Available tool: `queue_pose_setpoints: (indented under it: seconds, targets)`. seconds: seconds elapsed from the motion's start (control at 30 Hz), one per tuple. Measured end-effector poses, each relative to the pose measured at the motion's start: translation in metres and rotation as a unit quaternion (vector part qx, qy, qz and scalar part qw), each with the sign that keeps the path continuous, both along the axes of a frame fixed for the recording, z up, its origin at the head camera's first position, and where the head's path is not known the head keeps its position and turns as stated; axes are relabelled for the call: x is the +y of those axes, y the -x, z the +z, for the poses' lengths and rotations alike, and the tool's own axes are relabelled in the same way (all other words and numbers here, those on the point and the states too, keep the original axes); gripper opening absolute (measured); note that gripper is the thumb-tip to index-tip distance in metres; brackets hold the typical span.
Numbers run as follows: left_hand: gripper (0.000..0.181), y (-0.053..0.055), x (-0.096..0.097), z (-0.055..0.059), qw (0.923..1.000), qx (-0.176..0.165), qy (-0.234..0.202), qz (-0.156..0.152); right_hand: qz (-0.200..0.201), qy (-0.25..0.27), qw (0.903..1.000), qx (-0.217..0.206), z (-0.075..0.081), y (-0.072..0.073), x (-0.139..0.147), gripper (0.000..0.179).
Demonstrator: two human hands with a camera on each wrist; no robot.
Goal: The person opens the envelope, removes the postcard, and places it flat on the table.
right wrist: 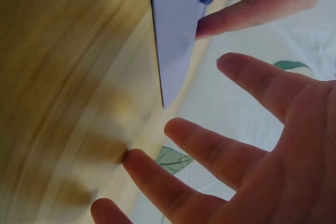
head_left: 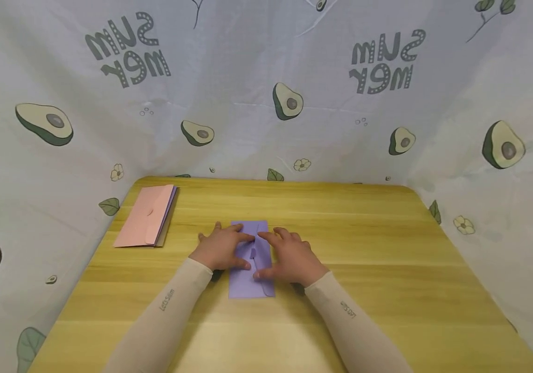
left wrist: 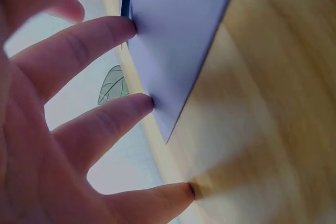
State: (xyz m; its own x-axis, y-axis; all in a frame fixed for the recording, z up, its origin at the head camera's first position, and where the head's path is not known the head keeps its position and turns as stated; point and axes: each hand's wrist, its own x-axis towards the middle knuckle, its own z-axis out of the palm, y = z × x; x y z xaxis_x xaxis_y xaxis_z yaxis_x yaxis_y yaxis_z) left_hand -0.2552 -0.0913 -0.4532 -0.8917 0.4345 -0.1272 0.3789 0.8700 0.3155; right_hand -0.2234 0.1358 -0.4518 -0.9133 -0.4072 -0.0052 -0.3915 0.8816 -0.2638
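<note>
A purple paper envelope (head_left: 247, 289) lies upright in my view on the table, its flap along the right side. At the flap's middle, a small tab (head_left: 253, 253) stands slightly raised. My left hand (head_left: 219, 248) rests on the envelope's left part with fingers spread; in the left wrist view two fingertips touch the purple paper (left wrist: 181, 30). From the right, my right hand (head_left: 294, 257) reaches over the flap, thumb and index finger extended at its edge. The right wrist view shows its other fingers (right wrist: 220, 156) spread beside the envelope (right wrist: 176, 30), off the paper.
A small stack of folded envelopes, pink on top (head_left: 142, 220) with purple and brownish edges below, lies at the table's back left. The wooden table (head_left: 364, 233) ends against a white curtain (head_left: 247, 62) printed with avocados, leaves and lettering.
</note>
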Motion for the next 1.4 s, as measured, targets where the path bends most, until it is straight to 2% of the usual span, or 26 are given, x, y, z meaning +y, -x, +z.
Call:
queue_pose_setpoints:
  seconds: [0.13, 0.27, 0.43, 0.6, 0.87, 1.17, 1.4]
  targets:
    - [0.070, -0.001, 0.002, -0.001, 0.9999, 0.008, 0.001, -0.011, -0.015, -0.023, 0.9996, 0.006, 0.001, 0.001, -0.002, 0.107]
    - [0.067, -0.003, 0.003, -0.004, 0.9998, 0.016, 0.014, -0.007, -0.023, -0.036, 0.9991, 0.005, 0.001, 0.002, -0.007, 0.109]
    - [0.064, -0.004, 0.003, -0.007, 0.9992, 0.026, 0.029, -0.003, -0.026, -0.066, 0.9974, 0.015, -0.002, 0.005, -0.012, 0.109]
    - [0.063, -0.004, 0.000, -0.007, 0.9994, 0.028, 0.020, -0.005, -0.021, -0.080, 0.9963, 0.024, -0.007, 0.008, -0.015, 0.106]
    - [0.068, -0.001, -0.002, -0.005, 0.9998, 0.017, -0.006, -0.007, -0.024, -0.080, 0.9963, 0.020, -0.005, 0.009, -0.014, 0.094]
    - [0.069, -0.002, 0.003, -0.004, 0.9998, 0.007, -0.009, -0.014, -0.025, -0.081, 0.9961, 0.027, -0.006, 0.006, -0.008, 0.086]
    - [0.067, -0.001, 0.001, -0.004, 0.9999, 0.010, -0.003, -0.006, -0.019, -0.084, 0.9960, 0.025, -0.006, 0.010, -0.009, 0.086]
